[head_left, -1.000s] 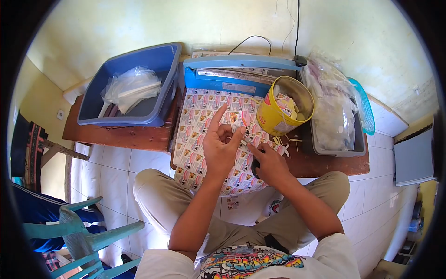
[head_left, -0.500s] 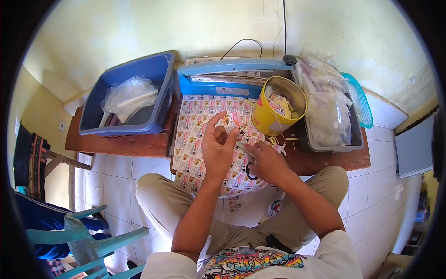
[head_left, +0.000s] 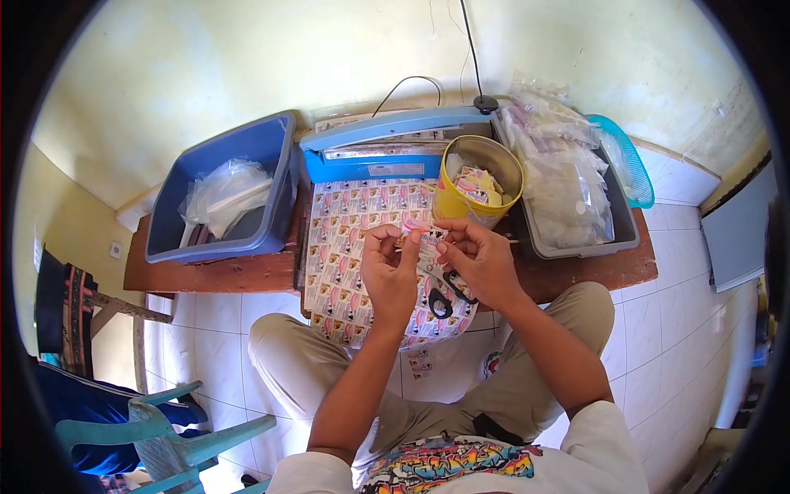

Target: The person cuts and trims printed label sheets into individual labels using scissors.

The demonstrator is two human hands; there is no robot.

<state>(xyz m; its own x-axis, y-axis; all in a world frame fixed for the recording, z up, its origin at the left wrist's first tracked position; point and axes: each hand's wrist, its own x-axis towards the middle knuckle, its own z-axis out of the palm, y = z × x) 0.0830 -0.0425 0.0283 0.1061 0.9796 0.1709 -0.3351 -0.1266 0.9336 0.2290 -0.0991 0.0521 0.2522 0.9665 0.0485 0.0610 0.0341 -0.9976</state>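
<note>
My left hand [head_left: 388, 267] pinches the left side of a small printed paper label [head_left: 426, 236], pink and white. The label's right side is between the thumb and fingers of my right hand [head_left: 481, 255]. Just under the hands are scissors [head_left: 441, 303] with black handles, over a large sheet of printed labels [head_left: 346, 247]; their blades are partly hidden. A yellow tub [head_left: 469, 206] with cut labels inside stands right behind my right hand.
Behind the sheet is a blue bag sealer [head_left: 374, 165] on the wooden bench [head_left: 559, 276]. To the left, a blue bin [head_left: 271, 235] holds plastic bags; a grey bin [head_left: 588, 249] on the right is piled with them. A green plastic chair [head_left: 164, 449] stands at lower left.
My right hand has let go of the scissors and now grips the label alongside my left hand. The camera view has shifted slightly.
</note>
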